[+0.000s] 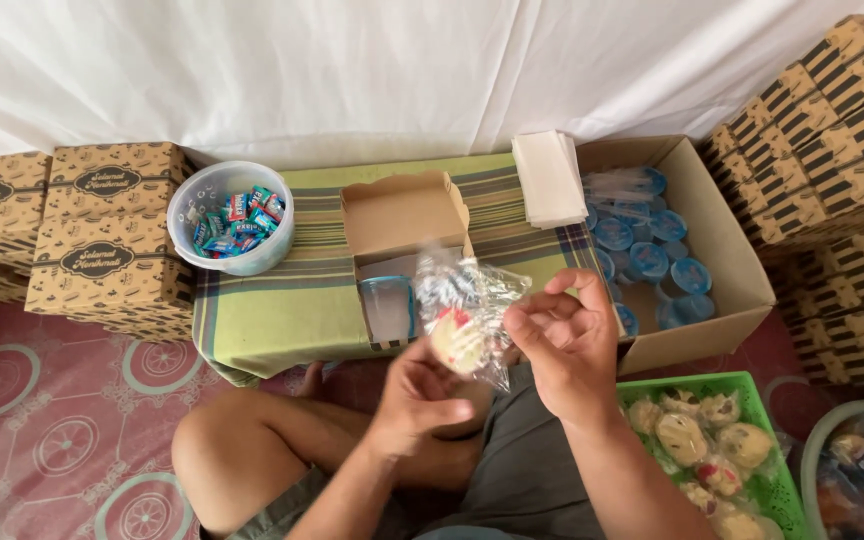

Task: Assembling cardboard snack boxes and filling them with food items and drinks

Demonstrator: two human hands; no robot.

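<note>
A round, pale pastry with a red top, wrapped in crinkly clear plastic (pixel 460 335), sits between both hands, plastic tail sticking up above the fingertips.

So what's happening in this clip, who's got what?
A person sits cross-legged on the floor, both hands up in front of an open cardboard snack box on a striped cloth. The left hand and right hand together hold a clear-wrapped pastry just above the box, which already holds a sealed water cup. A green basket of wrapped pastries sits at the right; a bowl of candies sits beside the box.
</note>
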